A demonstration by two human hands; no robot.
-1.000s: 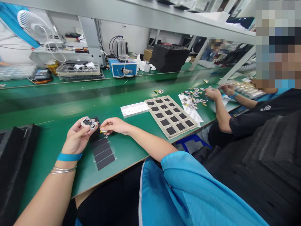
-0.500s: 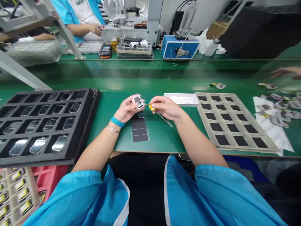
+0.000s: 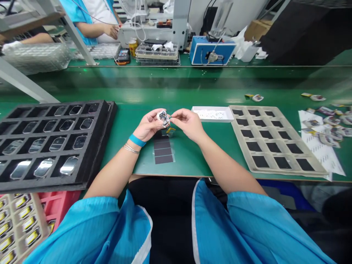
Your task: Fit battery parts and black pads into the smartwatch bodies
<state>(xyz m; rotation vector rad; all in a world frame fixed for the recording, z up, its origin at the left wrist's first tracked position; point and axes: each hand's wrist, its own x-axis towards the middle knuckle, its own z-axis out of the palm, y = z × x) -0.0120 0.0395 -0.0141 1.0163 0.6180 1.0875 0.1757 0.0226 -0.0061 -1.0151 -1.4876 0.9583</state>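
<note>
My left hand point(image 3: 149, 125) is closed around the edge of a small white device housing point(image 3: 163, 117), whose inner circuit parts face up. A yellow-edged flat piece point(image 3: 171, 130) hangs just below the housing, between my hands. The fingertips of my right hand point(image 3: 189, 125) are pinched together at the housing's right side. What they hold is too small to make out. On the green bench under the hands lies a clear sheet with black rectangles point(image 3: 164, 151). A shallow white box point(image 3: 230, 114) with tiny scattered pieces stands beyond my right hand.
A black foam tray point(image 3: 106, 126) with shiny rounded frames stands at left. At right lie a beige tray point(image 3: 249, 138) with black squares and a paper sheet point(image 3: 327, 156) under several device parts. A co-worker's hand point(image 3: 111, 31) and a blue box point(image 3: 198, 51) are across the bench.
My right hand has let go of the yellow piece, which now hangs lower, and has moved its pinch to the housing. The thin metal tool under that hand no longer shows.
</note>
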